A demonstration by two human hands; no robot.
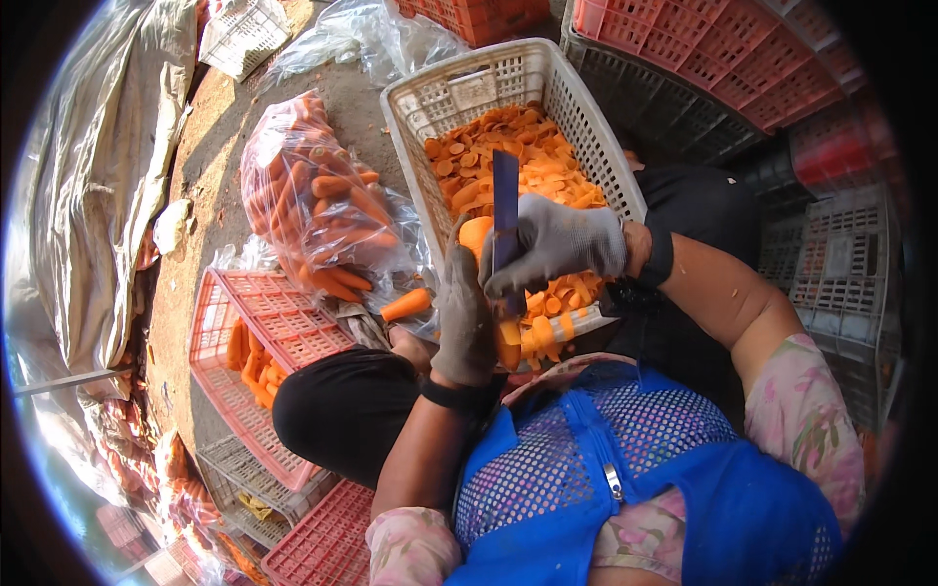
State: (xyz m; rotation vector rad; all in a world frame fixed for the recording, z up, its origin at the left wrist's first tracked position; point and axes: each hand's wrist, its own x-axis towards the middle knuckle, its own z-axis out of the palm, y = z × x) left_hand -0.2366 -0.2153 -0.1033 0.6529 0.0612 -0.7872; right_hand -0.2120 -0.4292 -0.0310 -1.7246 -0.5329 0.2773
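While the left hand (466,317) grips a thick carrot (476,234) at the centre of the frame, its gloved fingers lying along the carrot's side, the right hand (562,244) has its fingers closed round a flat, dark blue blade (505,190). That blade crosses in front of the carrot, hiding part of it; whether its edge is biting cannot be told from this angle.

Good work here would seem to rest on a steady left hand, with the fingertips tucked behind the line of the blade, since the two gloves sit very close together. Short, even strokes led from the right wrist should give pieces of similar thickness, and turning the carrot a little between strokes would probably spare any one side. Holding both hands low over the pale crate (408,117) at upper centre lets the pieces drop among the orange slices (572,186) lying in it. Wet gloves could slip, so a firm but unhurried grip looks wise.

At left, a clear bag of carrots (308,195) and a loose carrot (405,305) lie within easy reach.
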